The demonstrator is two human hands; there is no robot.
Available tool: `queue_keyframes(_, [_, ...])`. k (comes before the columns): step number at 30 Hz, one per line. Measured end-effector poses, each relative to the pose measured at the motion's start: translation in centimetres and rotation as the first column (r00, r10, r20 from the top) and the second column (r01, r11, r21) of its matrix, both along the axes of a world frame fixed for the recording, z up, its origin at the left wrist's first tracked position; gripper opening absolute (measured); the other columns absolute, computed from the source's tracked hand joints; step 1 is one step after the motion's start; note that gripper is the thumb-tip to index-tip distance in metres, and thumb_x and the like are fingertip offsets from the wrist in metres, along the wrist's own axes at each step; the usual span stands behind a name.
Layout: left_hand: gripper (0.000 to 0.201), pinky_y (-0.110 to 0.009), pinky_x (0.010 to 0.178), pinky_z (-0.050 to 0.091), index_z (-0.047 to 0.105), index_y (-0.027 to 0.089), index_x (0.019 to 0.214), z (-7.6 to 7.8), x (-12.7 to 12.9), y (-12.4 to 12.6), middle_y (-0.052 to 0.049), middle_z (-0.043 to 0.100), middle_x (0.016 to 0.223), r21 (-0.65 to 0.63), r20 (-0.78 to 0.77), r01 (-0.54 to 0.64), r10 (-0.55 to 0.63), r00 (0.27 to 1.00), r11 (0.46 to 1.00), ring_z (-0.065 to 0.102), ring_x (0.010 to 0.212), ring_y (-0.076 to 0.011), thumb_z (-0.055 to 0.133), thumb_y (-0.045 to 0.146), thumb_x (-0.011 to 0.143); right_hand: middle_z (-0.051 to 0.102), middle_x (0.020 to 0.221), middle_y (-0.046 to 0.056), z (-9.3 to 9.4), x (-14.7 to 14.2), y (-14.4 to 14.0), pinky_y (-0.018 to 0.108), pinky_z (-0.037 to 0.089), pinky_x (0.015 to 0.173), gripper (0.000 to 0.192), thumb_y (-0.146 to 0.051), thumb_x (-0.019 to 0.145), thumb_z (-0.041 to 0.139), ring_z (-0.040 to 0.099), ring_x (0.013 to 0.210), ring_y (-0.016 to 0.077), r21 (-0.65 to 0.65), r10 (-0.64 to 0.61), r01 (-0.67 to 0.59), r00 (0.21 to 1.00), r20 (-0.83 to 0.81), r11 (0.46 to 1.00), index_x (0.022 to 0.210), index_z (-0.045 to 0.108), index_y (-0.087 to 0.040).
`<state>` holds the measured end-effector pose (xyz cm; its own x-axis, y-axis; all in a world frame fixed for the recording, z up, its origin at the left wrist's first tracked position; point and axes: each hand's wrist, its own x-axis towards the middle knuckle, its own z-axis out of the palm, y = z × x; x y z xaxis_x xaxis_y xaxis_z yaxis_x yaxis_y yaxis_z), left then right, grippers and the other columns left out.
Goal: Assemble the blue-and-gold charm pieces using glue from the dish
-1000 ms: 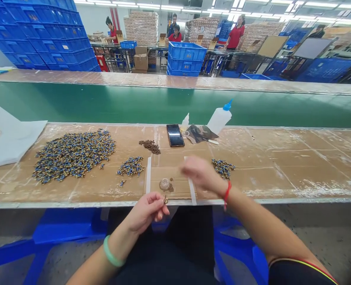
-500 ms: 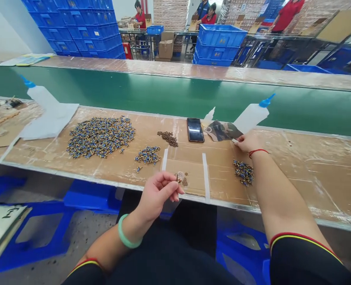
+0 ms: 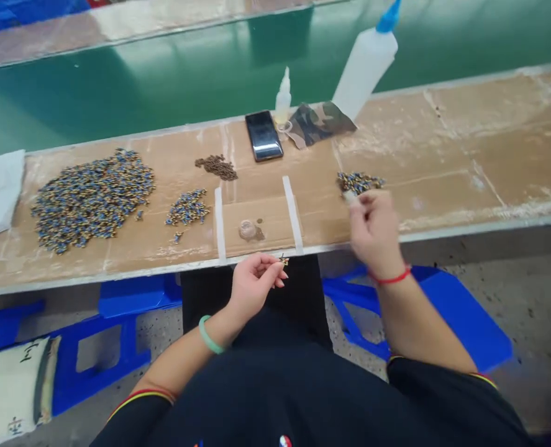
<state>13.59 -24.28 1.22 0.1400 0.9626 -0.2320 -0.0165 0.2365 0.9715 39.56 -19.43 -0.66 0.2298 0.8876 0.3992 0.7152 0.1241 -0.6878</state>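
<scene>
My left hand [image 3: 253, 284] is at the cardboard-covered table's front edge, pinching a tiny gold-coloured piece [image 3: 283, 262] with a dark pin sticking up. Behind it a small clear round dish [image 3: 247, 230] sits between two white tape strips. My right hand [image 3: 375, 230], blurred, is closed with a small whitish piece [image 3: 350, 197] at its fingertips; what it is I cannot make out. Just beyond those fingers lies a pile of small blue-and-gold parts [image 3: 359, 181]. A smaller heap of such parts [image 3: 187, 207] and a cluster of brown bits [image 3: 217, 167] lie to the left.
A big pile of blue-and-gold parts [image 3: 93, 202] covers the table's left. At the back are a phone [image 3: 264, 136], a small dropper bottle [image 3: 283, 99], a camouflage cloth [image 3: 319, 124] and a white squeeze bottle [image 3: 364, 68]. A green belt [image 3: 186, 74] runs behind.
My right hand has come back from the camouflage cloth to the near side of the right-hand parts pile, with a whitish piece at its fingertips. The view has tilted down. My left hand keeps its pinch.
</scene>
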Motion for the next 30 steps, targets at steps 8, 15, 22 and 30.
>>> queue_keyframes(8, [0.011,-0.025,0.061,0.050,0.073,0.019,0.075,2.5,2.1,4.0,-0.001,0.076,0.067,0.195,-0.565,0.467,-0.290,0.772,0.863,0.067,0.060,-0.0150,0.072,0.020,0.086,0.065,0.078,-0.001,-1.7,-10.3,-9.9,0.027,0.053,0.056,0.010,-0.028,0.102,0.058,0.064,0.059,0.0141,0.090,-0.181,0.216,0.938,-0.295,0.972,0.110,0.060,-0.023])
queue_keyframes(15, [0.013,-0.028,0.065,0.046,0.072,0.019,0.075,4.4,2.2,5.6,0.000,0.074,0.065,0.045,-0.799,0.578,-0.318,0.510,0.815,0.066,0.061,-0.0170,0.072,0.016,0.088,0.066,0.075,-0.004,-2.2,-11.3,-9.4,0.023,0.051,0.052,0.006,-0.021,0.098,0.059,0.063,0.053,0.0116,0.215,-0.183,0.212,0.972,-0.149,0.953,0.103,0.060,-0.024])
queue_keyframes(22, [0.016,-0.027,0.062,0.045,0.071,0.019,0.072,4.4,1.6,6.0,0.001,0.071,0.061,0.003,-0.770,0.563,-0.357,0.529,0.826,0.062,0.057,-0.0153,0.073,0.021,0.087,0.064,0.072,-0.004,-3.3,-12.6,-9.6,0.025,0.053,0.055,0.007,-0.020,0.098,0.061,0.062,0.055,0.0131,0.243,-0.177,0.211,0.972,-0.154,0.947,0.104,0.060,-0.024])
queue_keyframes(30, [0.016,-0.027,0.063,0.047,0.069,0.020,0.072,4.3,1.3,5.6,0.001,0.072,0.064,0.043,-0.781,0.577,-0.332,0.529,0.816,0.063,0.058,-0.0154,0.070,0.022,0.088,0.063,0.073,-0.004,-3.3,-12.9,-9.4,0.025,0.053,0.057,0.008,-0.019,0.097,0.062,0.063,0.058,0.0135,0.241,-0.153,0.197,0.970,-0.189,0.950,0.104,0.060,-0.023])
